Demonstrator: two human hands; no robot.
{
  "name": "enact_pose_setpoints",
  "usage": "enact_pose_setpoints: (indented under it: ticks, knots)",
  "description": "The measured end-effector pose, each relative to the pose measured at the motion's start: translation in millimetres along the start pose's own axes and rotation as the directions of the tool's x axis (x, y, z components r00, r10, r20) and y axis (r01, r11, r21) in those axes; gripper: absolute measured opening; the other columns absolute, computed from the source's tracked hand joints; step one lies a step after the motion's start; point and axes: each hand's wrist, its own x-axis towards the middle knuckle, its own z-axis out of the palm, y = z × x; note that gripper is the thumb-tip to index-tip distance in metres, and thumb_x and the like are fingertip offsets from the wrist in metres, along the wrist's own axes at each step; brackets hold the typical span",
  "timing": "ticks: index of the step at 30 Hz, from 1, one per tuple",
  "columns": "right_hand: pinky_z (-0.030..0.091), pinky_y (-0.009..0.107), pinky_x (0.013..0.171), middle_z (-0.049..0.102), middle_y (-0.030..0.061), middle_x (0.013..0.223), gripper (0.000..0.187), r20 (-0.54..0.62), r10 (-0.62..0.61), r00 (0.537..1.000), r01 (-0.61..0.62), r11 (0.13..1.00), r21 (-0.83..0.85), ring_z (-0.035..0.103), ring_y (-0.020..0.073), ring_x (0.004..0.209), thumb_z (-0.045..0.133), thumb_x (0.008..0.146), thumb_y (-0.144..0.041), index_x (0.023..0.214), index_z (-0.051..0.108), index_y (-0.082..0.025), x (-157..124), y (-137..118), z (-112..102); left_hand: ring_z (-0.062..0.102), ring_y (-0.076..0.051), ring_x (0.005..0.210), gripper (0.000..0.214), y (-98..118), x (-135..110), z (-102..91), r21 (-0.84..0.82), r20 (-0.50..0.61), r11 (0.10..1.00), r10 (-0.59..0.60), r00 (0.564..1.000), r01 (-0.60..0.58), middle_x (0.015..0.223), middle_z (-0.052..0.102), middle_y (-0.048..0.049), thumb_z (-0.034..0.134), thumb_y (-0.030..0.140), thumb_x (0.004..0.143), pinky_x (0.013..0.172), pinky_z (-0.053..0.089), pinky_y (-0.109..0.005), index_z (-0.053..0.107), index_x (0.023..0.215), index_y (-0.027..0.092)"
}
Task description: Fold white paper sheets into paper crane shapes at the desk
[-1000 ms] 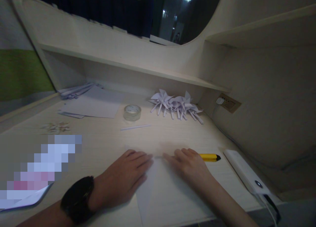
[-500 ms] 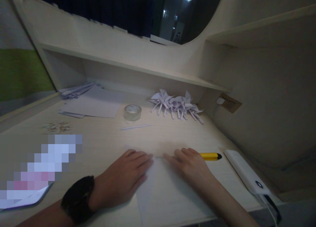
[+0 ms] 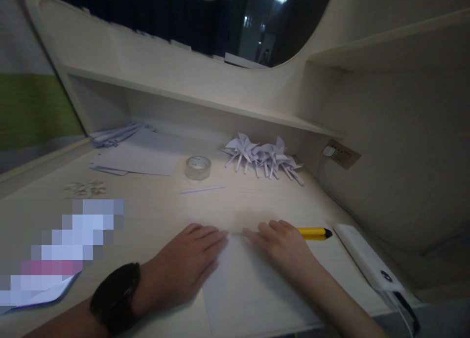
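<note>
My left hand (image 3: 193,257), with a black watch (image 3: 115,294) on its wrist, lies flat on a white sheet of paper (image 3: 215,299), fingers stretched to the right. The sheet lies at the front middle of the desk, partly under that hand. Facing it, my right hand (image 3: 281,242) is closed around a slim yellow tool (image 3: 314,233) with a black end, which sticks out on its right side. Its forefinger points left and is slightly blurred. A faint thin line shows between the two hands' fingertips; I cannot tell whether it belongs to the tool.
Behind the hands lie a thin paper stick (image 3: 202,189), a roll of clear tape (image 3: 198,168) and several paper pinwheels (image 3: 264,154). Paper sheets (image 3: 147,152) and small pale pieces (image 3: 86,188) are at left, above a pixelated device (image 3: 47,299). A white power strip (image 3: 367,259) stands right.
The view has shifted very slightly. Both hands, the paper and the yellow tool stay in nearly the same places.
</note>
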Motion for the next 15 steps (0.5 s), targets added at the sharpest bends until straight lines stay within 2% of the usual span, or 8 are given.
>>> enact_pose_setpoints:
  ticks: [15]
  knots:
    - [0.033,0.032,0.062,0.062,0.0005,0.083,0.039,0.015,-0.006,1.0,0.006,1.0,-0.01,0.054,0.0172,0.07,0.061,0.087,-0.02,0.124,0.051,-0.027,-0.4,0.4,-1.4,0.049,-0.024,0.117,0.039,-2.4,2.5,5.8,0.031,0.052,1.0,-0.001,0.999,-0.001,0.132,0.054,-0.0064,0.04,0.026,0.095,0.098,0.034,-0.043,0.046,0.133,0.021]
